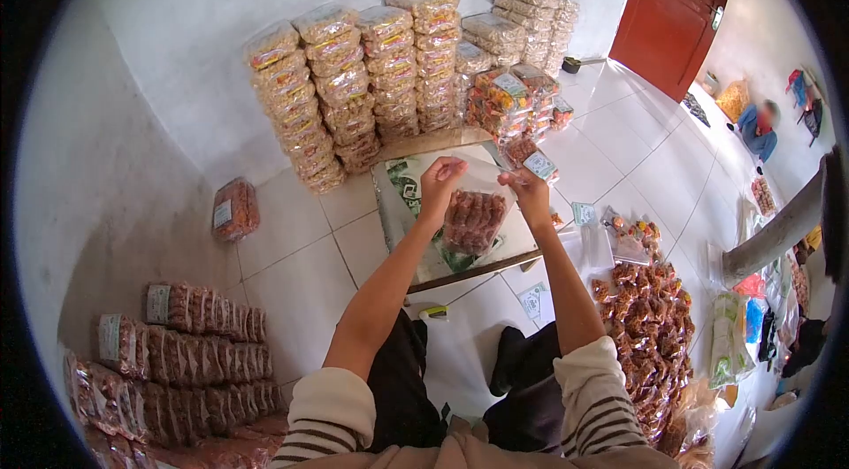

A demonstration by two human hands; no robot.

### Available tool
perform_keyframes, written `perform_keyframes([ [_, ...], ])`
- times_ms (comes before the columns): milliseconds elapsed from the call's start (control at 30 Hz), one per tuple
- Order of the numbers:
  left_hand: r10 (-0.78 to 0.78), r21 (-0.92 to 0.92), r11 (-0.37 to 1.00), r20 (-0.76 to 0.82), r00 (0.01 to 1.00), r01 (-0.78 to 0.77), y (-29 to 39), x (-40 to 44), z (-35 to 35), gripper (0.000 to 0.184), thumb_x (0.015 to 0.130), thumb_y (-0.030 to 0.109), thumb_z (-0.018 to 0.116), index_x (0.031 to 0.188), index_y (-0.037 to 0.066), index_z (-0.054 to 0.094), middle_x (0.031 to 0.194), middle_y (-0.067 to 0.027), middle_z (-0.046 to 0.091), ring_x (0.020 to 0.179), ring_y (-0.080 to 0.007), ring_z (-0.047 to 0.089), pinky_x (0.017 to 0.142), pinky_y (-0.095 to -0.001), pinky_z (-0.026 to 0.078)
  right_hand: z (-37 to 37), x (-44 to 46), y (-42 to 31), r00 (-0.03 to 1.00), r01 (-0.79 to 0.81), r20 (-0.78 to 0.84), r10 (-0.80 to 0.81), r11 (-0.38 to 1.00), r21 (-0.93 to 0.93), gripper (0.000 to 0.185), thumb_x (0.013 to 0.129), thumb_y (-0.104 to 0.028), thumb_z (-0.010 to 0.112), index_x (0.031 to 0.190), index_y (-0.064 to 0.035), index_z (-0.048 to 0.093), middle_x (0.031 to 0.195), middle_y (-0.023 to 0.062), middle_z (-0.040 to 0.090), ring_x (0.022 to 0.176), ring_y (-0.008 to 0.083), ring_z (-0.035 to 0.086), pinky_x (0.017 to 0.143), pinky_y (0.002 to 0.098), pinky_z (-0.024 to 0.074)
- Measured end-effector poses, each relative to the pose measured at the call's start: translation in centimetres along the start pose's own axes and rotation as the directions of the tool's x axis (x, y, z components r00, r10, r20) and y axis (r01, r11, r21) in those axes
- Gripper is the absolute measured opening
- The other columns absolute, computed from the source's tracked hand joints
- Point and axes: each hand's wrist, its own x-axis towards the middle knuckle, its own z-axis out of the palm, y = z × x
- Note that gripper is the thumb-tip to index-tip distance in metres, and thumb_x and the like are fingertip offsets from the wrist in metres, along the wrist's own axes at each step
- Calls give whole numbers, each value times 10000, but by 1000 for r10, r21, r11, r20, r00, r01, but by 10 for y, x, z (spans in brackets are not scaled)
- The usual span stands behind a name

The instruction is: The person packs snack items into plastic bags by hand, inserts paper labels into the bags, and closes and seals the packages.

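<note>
A clear plastic bag [475,221] packed with rows of reddish-brown snacks hangs in front of me over a low table [382,195]. Its top edge is stretched between my two hands. My left hand [441,182] pinches the upper left corner. At the upper right corner, my right hand [528,193] has its fingers closed on the plastic. Just beyond my right hand lies another filled bag with a pale label [539,164]. A green-and-white print covers part of the tabletop under the bag.
Tall stacks of bagged snacks [340,80] line the back wall. Rows of brown packets [203,345] stand at lower left, beside a lone labelled bag [235,209]. Many small packets [650,327] heap on the right floor. A yellow cutter [433,313] lies near my feet. Another person [758,129] sits far right.
</note>
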Motion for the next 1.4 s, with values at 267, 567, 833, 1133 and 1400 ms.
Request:
perform_keyframes([
  [267, 31, 8, 999, 0, 1000, -31, 3, -2, -8, 133, 796, 146, 617, 878, 46, 584, 870, -10, 575, 840, -102, 535, 773, -250, 423, -25, 8, -47, 994, 62, -93, -60, 998, 27, 206, 726, -134, 663, 887, -24, 596, 821, 61, 599, 761, 151, 558, 700, 263, 443],
  [567, -7, -34, 999, 88, 996, 10, 5, -1, -11, 182, 799, 139, 613, 946, 44, 562, 922, -20, 558, 924, -111, 522, 820, -244, 398, -38, 3, -45, 921, 390, 197, -337, 813, -432, 194, 665, -77, 675, 805, -34, 547, 907, 106, 544, 905, 286, 515, 795, 363, 411],
  [833, -85, 503, 854, 390, 917, -135, -45, -11, -63, 632, 563, 319, 796, 1064, 56, 515, 949, -50, 565, 945, -164, 504, 854, -298, 382, -44, 1, -53, 944, 326, 187, -273, 868, -375, 113, 680, -45, 653, 770, -20, 589, 944, 105, 561, 854, 263, 540, 761, 351, 428],
  [1133, -157, 652, 730, 452, 878, -205, -29, -19, -63, 579, 565, 303, 773, 1037, 52, 549, 823, -85, 607, 748, -196, 568, 711, -318, 442, 10, 10, -96, 878, 467, 253, -407, 610, -640, 216, 691, -294, 669, 748, -90, 624, 978, 54, 506, 979, 274, 418, 842, 423, 328],
  [1400, -204, 613, 775, 472, 858, -153, -35, -17, -66, 524, 618, 387, 741, 938, 23, 542, 778, -78, 555, 759, -204, 521, 722, -324, 412, 36, 7, -101, 825, 551, 281, -490, 586, -595, 102, 695, -190, 662, 745, -110, 625, 949, 32, 496, 1005, 250, 400, 855, 432, 304],
])
